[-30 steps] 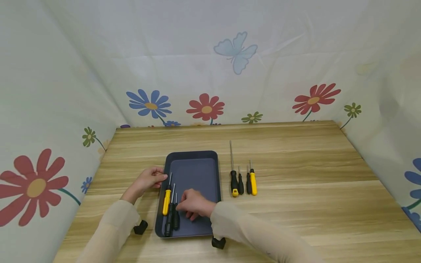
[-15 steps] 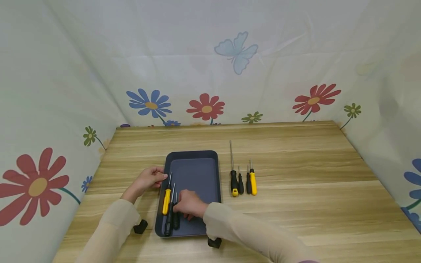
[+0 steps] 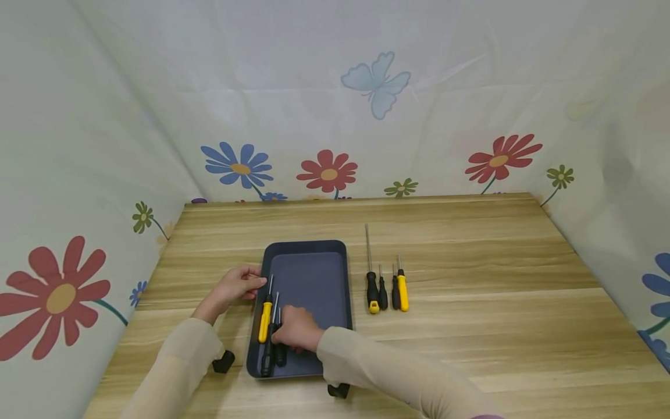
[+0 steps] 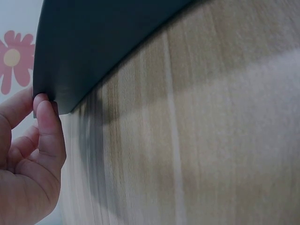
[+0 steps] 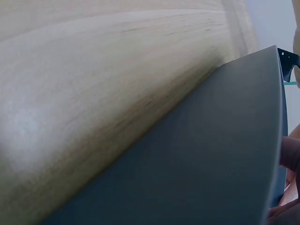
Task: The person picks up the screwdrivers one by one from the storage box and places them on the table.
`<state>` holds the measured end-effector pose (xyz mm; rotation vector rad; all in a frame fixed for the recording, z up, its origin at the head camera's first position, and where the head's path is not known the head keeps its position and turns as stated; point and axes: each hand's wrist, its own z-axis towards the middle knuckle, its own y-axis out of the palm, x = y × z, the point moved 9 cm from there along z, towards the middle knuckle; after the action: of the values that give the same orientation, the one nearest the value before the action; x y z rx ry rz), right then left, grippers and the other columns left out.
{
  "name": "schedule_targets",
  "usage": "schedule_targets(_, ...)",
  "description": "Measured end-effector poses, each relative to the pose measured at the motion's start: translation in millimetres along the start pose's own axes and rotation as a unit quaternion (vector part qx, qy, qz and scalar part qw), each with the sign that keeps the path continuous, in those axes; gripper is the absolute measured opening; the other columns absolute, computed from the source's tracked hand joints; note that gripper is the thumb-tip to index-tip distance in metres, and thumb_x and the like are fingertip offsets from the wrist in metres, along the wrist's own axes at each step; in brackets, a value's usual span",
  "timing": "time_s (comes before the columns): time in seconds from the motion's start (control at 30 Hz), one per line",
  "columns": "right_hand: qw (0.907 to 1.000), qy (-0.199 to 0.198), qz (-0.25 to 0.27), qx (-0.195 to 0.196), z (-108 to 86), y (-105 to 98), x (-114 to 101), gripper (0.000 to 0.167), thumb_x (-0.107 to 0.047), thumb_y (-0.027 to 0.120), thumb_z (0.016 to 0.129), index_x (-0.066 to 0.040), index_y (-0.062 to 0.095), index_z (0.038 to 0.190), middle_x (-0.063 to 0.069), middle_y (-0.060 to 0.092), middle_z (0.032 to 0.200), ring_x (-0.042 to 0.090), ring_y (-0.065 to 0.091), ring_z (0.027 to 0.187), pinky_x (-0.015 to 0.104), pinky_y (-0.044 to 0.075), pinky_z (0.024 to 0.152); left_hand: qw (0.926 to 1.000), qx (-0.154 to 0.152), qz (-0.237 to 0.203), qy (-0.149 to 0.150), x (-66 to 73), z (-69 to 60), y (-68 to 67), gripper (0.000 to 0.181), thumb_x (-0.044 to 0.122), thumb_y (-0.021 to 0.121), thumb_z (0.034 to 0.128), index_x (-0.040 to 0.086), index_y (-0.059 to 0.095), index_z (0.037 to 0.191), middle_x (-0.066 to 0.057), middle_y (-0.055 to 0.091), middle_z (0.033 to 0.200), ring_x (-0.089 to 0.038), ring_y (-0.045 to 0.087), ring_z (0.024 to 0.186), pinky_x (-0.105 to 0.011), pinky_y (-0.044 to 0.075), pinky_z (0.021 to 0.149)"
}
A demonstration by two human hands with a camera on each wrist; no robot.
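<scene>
A dark grey tray (image 3: 314,279) lies on the wooden table. My left hand (image 3: 235,288) pinches its left rim between thumb and fingers, seen closely in the left wrist view on the tray wall (image 4: 84,51). Along the tray's left side lie a yellow-handled screwdriver (image 3: 265,323), a longer black screwdriver (image 3: 267,361) and a small black screwdriver (image 3: 281,354). My right hand (image 3: 298,330) reaches inside the tray, its curled fingers on the small black screwdriver's handle and partly covering it. The right wrist view mostly shows the tray's outer wall; that hand's grip is hidden there.
Right of the tray lie a long black-and-yellow screwdriver (image 3: 372,291), two small black screwdrivers, one of them the left one (image 3: 382,295), and a yellow-handled screwdriver (image 3: 402,291). A flower-printed white sheet (image 3: 439,116) surrounds the table.
My right hand has moved left and slightly nearer to me, onto the small black screwdriver's handle. My left hand stays on the rim, and the tray has not visibly shifted.
</scene>
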<state>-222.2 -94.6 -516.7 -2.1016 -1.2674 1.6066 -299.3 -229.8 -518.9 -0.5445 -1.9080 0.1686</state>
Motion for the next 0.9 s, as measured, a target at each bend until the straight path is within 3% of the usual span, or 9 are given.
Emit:
schedule_targets(0.23,1.0,0.002,-0.003,-0.002,0.7,2.2,1.1,0.023,-0.019,0.072,0.069,-0.011,0.051,0.068,0.003,0.051,0.048,0.015,0.047,0.032,0.026,0.04,0.031,1.0,-0.003,0.001,0.009,1.7,-0.3,0.5,0.045,0.021,0.057,0.0863,-0.008,0.04,0.117,-0.004,0.051,0.086,-0.01,0.05,0.066,-0.021,0.048,0.062)
schedule_targets(0.53,0.9997,0.008,0.005,-0.022,-4.0,5.0,2.5,0.023,-0.016,0.072,0.07,-0.009,0.051,0.075,0.004,0.053,0.053,0.017,0.052,0.037,0.028,0.044,0.035,1.0,0.002,-0.001,0.0,-2.0,0.6,0.2,0.045,0.022,0.058,0.0852,-0.007,0.042,0.116,-0.005,0.051,0.086,-0.01,0.05,0.066,-0.022,0.048,0.062)
schedule_targets(0.9,0.9997,0.006,0.0,-0.024,-11.1,-0.2,1.2,0.021,-0.014,0.072,0.07,-0.007,0.053,0.065,0.006,0.052,0.046,0.019,0.051,0.034,0.03,0.044,0.035,1.0,0.004,0.002,0.003,-2.1,1.7,-1.4,0.046,0.022,0.058,0.0857,-0.006,0.041,0.117,-0.004,0.05,0.087,-0.01,0.05,0.067,-0.022,0.049,0.062)
